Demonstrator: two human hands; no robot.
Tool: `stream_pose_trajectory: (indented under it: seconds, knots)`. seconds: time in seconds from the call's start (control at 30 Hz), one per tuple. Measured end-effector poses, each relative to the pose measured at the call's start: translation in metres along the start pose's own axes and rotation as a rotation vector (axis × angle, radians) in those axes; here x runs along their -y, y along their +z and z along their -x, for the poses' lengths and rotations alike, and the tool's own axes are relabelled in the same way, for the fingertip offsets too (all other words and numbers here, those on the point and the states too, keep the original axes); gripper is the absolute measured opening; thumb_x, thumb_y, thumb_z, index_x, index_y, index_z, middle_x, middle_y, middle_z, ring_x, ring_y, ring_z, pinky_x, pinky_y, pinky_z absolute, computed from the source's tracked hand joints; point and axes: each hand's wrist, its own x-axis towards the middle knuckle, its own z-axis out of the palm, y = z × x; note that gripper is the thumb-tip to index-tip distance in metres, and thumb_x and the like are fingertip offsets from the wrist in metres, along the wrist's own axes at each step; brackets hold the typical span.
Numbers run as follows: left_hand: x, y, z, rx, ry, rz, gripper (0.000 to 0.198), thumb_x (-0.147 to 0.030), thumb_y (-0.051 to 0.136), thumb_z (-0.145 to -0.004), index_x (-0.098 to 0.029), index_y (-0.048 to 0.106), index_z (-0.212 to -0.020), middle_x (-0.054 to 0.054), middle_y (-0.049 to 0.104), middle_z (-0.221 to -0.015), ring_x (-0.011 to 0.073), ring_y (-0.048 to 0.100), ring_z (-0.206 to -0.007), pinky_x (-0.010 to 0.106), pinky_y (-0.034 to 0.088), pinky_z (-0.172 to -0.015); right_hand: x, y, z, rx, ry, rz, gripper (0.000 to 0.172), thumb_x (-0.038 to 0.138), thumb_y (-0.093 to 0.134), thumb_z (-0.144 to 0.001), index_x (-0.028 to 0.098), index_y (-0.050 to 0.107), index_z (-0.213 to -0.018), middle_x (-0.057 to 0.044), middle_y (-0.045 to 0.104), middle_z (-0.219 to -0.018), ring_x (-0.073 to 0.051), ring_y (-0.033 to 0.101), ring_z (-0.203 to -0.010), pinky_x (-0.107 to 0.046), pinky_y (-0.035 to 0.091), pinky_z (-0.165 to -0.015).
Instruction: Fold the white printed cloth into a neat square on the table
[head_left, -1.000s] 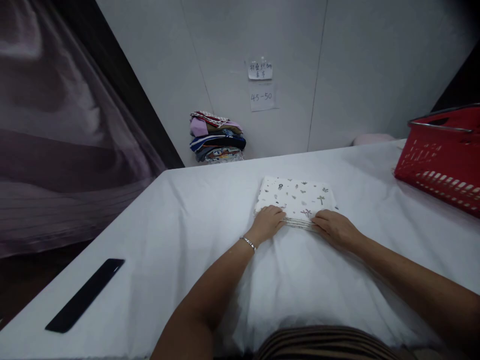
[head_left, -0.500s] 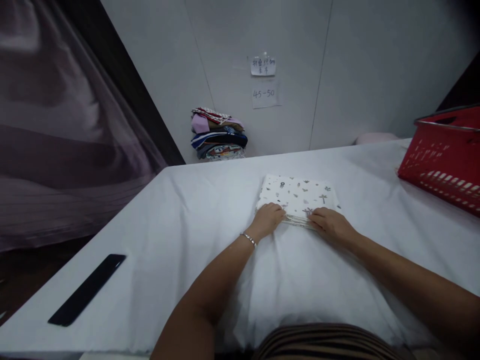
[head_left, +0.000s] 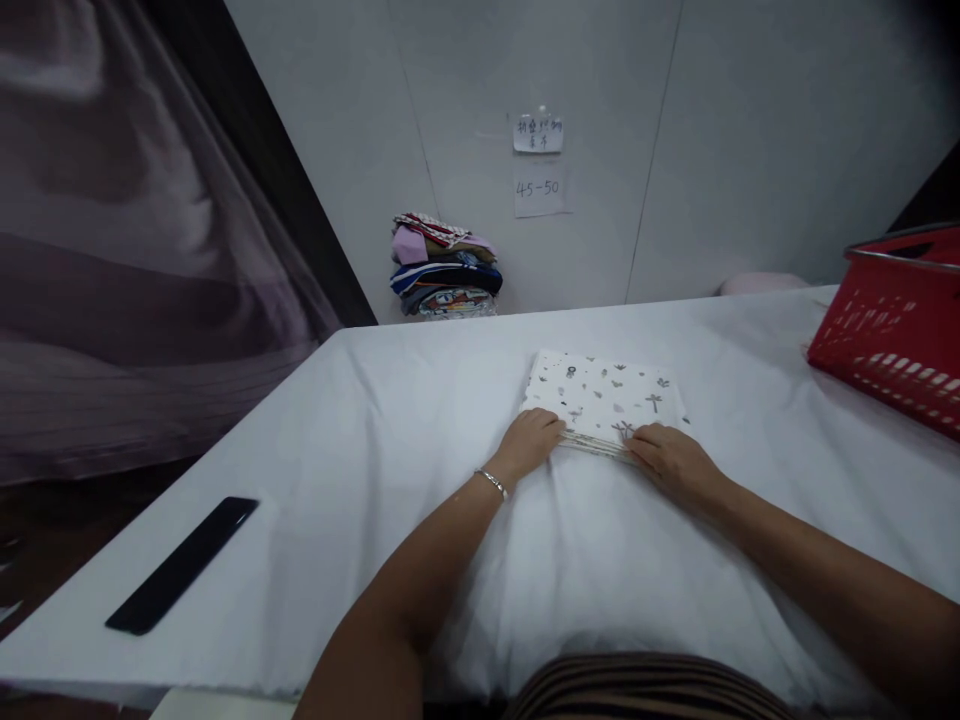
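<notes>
A folded white cloth (head_left: 600,393) printed with small palm trees, leaves and animals lies flat on the table, several layers thick along its near edge. My left hand (head_left: 532,440), with a silver bracelet at the wrist, is closed on the near left corner. At the near right corner my right hand (head_left: 670,458) has its fingers pressed together on the layered edge. The thumbs and the undersides of the fingers are mostly hidden.
White fabric covers the table (head_left: 420,420). A black flat strip (head_left: 184,565) lies at the left. A red basket (head_left: 892,330) stands at the right. Beyond the far edge is a pile of folded clothes (head_left: 448,270); paper signs (head_left: 538,160) hang on the wall.
My hands have moved slightly apart along the near edge of the cloth, each toward its corner. The camera view has shifted a little; the cloth stays folded.
</notes>
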Motion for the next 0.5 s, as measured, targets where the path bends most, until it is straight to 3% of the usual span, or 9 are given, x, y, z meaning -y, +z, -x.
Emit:
stream_pose_trajectory:
  seconds: [0.2,0.33,0.5]
  knots:
    - [0.003,-0.002,0.004,-0.015,0.011,-0.049,0.015,-0.019,0.045,-0.089,-0.020,0.058,-0.097,0.003,0.060,-0.095,0.0157,0.051,-0.090,0.029,0.039,-0.078,0.002,0.005,-0.008,-0.013,0.023,-0.036,0.027,0.029,0.035,-0.092,0.021,0.061,-0.097,-0.008,0.064,-0.091,-0.019,0.055,-0.077,-0.030,0.039,-0.062]
    - [0.005,0.000,0.007,-0.042,0.035,-0.099,0.019,-0.012,0.046,-0.087,-0.020,0.057,-0.100,0.004,0.060,-0.096,0.0156,0.051,-0.091,0.029,0.038,-0.078,0.002,0.009,-0.004,0.010,0.109,-0.110,0.027,0.029,0.034,-0.092,0.024,0.061,-0.093,-0.005,0.065,-0.089,-0.019,0.057,-0.077,-0.029,0.040,-0.061]
    - [0.011,0.001,0.014,-0.069,-0.005,-0.099,0.022,-0.009,0.045,-0.086,-0.020,0.055,-0.103,0.005,0.059,-0.098,0.0158,0.052,-0.093,0.031,0.039,-0.080,0.003,0.009,0.000,-0.011,0.095,-0.115,0.027,0.029,0.034,-0.092,0.025,0.061,-0.093,-0.006,0.065,-0.087,-0.020,0.057,-0.078,-0.031,0.041,-0.061]
